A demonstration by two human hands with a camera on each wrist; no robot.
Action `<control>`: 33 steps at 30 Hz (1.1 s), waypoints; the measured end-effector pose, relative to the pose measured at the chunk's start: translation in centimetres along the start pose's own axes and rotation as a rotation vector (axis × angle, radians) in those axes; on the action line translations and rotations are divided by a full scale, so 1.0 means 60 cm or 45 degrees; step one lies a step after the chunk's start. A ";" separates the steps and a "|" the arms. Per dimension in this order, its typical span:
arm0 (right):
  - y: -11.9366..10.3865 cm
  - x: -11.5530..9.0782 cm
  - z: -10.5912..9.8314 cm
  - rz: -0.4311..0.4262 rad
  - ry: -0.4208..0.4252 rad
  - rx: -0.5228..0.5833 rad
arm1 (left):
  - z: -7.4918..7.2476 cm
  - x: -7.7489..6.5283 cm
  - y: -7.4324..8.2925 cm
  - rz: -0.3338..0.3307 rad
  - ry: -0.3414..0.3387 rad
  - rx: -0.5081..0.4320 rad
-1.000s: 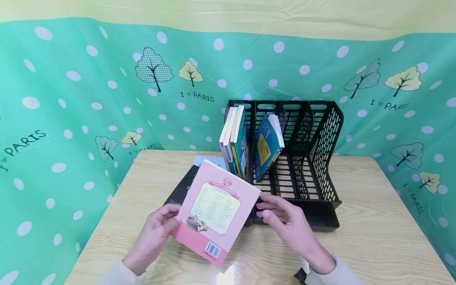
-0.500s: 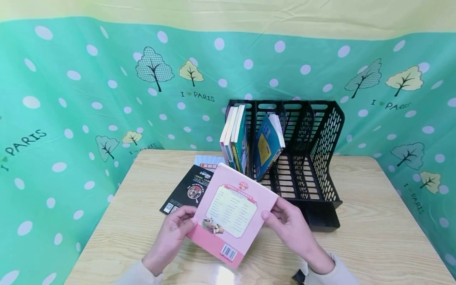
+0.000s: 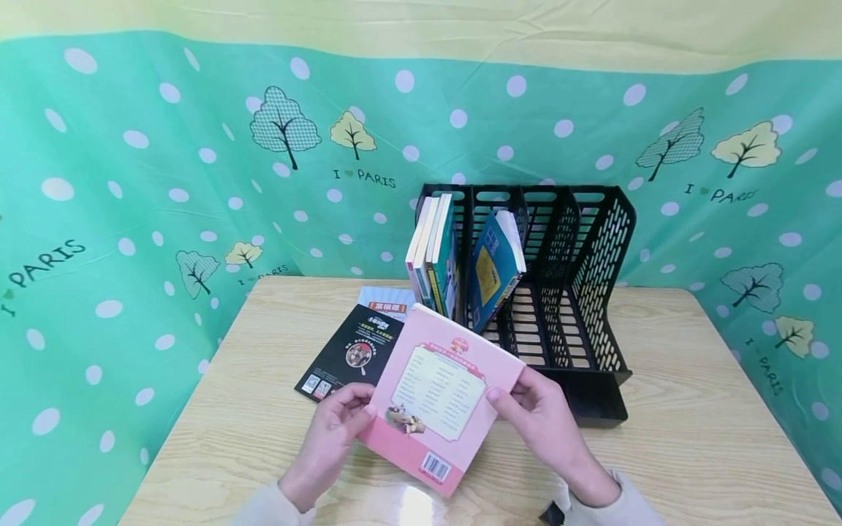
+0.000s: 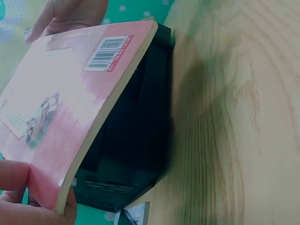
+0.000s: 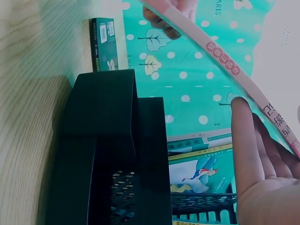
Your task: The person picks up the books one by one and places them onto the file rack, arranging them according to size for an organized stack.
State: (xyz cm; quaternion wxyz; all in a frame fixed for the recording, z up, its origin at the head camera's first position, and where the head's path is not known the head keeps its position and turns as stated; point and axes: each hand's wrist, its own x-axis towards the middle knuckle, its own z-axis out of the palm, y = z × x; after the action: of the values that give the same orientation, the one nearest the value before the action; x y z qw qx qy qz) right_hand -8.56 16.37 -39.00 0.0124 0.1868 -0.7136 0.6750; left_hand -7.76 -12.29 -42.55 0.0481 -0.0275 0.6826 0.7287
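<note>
A pink book [image 3: 430, 383] with a cream text panel and a barcode on its cover is held tilted above the table. My left hand [image 3: 330, 438] pinches its lower left edge, thumb on the cover and fingers behind. At the upper right edge my right hand [image 3: 547, 422] holds it, thumb in front and fingers behind. In the right wrist view the pink spine [image 5: 222, 61] shows above the outstretched fingers [image 5: 247, 138]. Behind the book stands a black file rack [image 3: 592, 394], its lower left part hidden by the book.
Several upright books [image 3: 430, 256] fill the rack's left compartment, and a blue book [image 3: 490, 274] leans in the compartment beside it. A black book [image 3: 342, 351] lies on the wooden table [image 3: 691, 409] left of the rack, overlapping a light blue book [image 3: 384, 298]. A small black object [image 3: 552, 513] lies beside my right sleeve.
The pink book and my left hand have moved right and slightly down. My right thumb and fingers have come onto the book's right edge. More of the black book shows.
</note>
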 end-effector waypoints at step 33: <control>-0.018 -0.016 0.013 0.007 0.052 -0.095 | 0.000 0.001 -0.027 0.041 -0.131 0.121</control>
State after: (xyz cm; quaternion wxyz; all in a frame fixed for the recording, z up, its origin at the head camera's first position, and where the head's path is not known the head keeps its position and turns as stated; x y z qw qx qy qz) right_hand -7.15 15.85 -38.29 0.0320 0.1705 -0.7383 0.6518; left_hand -7.66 -12.20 -44.16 0.0728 0.0233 0.7134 0.6966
